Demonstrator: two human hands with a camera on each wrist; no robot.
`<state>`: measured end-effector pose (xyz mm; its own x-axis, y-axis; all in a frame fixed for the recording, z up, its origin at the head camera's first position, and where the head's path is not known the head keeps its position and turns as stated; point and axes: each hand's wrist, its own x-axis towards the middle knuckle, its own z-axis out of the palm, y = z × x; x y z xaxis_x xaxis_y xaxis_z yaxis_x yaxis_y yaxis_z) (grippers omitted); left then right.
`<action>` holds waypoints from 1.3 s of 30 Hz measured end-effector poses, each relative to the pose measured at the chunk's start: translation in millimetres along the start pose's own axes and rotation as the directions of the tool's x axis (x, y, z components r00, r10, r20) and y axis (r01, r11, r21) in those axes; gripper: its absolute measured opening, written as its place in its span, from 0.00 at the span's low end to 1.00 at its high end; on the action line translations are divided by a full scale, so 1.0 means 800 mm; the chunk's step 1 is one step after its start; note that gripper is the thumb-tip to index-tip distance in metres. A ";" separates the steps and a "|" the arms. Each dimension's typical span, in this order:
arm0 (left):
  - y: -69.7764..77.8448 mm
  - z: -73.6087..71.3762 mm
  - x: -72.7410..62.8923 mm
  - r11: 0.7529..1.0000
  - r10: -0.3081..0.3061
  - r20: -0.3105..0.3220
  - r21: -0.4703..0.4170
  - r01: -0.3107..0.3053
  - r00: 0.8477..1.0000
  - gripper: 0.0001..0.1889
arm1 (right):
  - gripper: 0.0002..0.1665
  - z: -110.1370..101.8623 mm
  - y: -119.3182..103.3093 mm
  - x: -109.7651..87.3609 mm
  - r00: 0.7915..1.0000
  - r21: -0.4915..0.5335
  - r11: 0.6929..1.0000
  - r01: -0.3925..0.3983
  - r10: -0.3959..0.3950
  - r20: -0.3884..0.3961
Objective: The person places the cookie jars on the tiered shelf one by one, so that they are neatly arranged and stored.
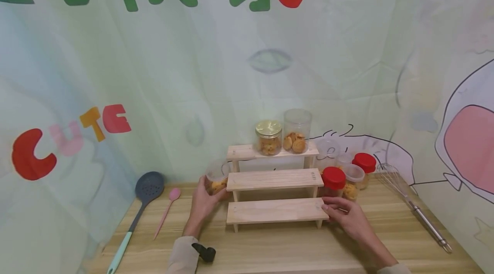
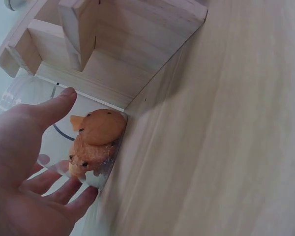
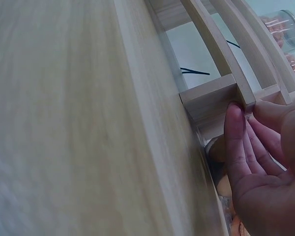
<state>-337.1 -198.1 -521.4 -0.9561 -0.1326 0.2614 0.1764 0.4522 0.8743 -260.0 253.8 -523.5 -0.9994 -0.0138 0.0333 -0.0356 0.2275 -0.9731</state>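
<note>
A three-step wooden display rack [image 1: 275, 179] stands on the table between the two hands. At its left side my left hand [image 1: 203, 202] curls round a clear jar [image 1: 219, 173] of biscuits, thumb on one side and fingers on the other. In the left wrist view, orange biscuits [image 2: 101, 129] lie at the bottom of the jar, close beside the rack's end. My right hand [image 1: 349, 217] pinches the right end of the lowest step; the right wrist view shows the thumb over the board [image 3: 246, 91] and fingers under it.
The top step bears a gold-lidded jar [image 1: 269, 139] and a taller clear jar [image 1: 297, 130]. Several jars, including a red-lidded jar [image 1: 333, 178], crowd the rack's right side. A whisk [image 1: 411, 203] lies far right; a slotted ladle [image 1: 148, 190] and pink spoon [image 1: 170, 205] lie left.
</note>
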 end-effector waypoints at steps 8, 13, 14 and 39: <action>0.009 -0.005 -0.001 0.999 -0.033 -0.060 0.005 0.033 0.998 0.47 | 0.27 0.001 0.000 0.000 1.000 0.009 1.000 -0.008 0.008 0.003; 0.027 -0.012 0.001 0.997 -0.025 -0.132 -0.071 0.016 0.991 0.48 | 0.27 0.002 0.002 -0.001 1.000 0.005 1.000 0.000 0.000 0.002; 0.032 -0.013 0.002 0.997 -0.011 -0.153 -0.079 -0.001 0.988 0.48 | 0.27 0.003 0.002 -0.001 1.000 0.004 1.000 0.001 -0.001 0.002; 0.143 -0.021 0.018 0.950 0.196 -0.387 -0.155 -0.273 0.901 0.50 | 0.27 0.000 0.001 0.001 1.000 -0.003 1.000 0.002 -0.002 0.000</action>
<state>-326.4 -163.0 -410.8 -0.7362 -0.3727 0.5649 0.4643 0.3292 0.8222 -260.5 254.2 -524.4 -0.9993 -0.0138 0.0351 -0.0374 0.2302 -0.9724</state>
